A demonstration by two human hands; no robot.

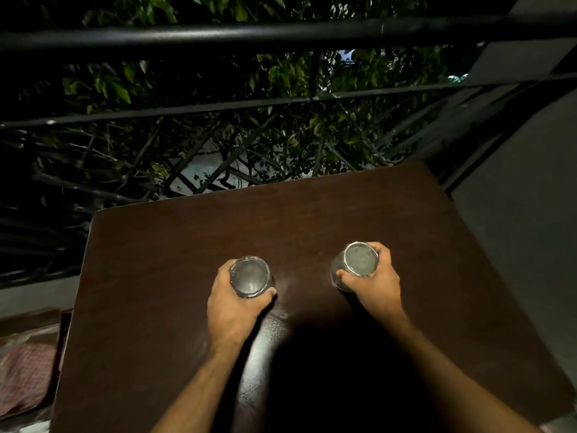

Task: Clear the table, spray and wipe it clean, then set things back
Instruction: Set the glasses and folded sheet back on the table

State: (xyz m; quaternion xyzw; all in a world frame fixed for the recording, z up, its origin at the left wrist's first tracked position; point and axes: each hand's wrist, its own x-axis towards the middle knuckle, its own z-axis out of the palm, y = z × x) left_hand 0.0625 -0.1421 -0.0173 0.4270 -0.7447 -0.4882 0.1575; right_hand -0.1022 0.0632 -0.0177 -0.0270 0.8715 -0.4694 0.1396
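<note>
Railing [281, 32] of dark metal bars spans the far side of the scene, with green foliage [193, 89] behind it and a grey wall [524, 189] at the right. Table [162, 276], dark brown with rounded far corners, fills the near half; its far edge lies just beside the railing's lower bars. A shadow covers the near middle of the tabletop, and a pale sheen shows between the two hands. Cloth [25, 376], reddish and patterned, lies on a lower surface at the near left, beside the table's left edge.

Both forearms enter from the near edge and reach toward the table's middle. Left hand [232, 304] is wrapped around the left glass [250, 277], thumb on its right side and fingers curled behind its left side; the grip is closed on the glass. Right hand [374, 276] is likewise closed on the right glass [359, 260], thumb on the near left side and fingers over the far right rim.

The two glasses, clear and seen from above, stand well apart, left and right of the table's centre. Whether their bases touch the tabletop cannot be told.
</note>
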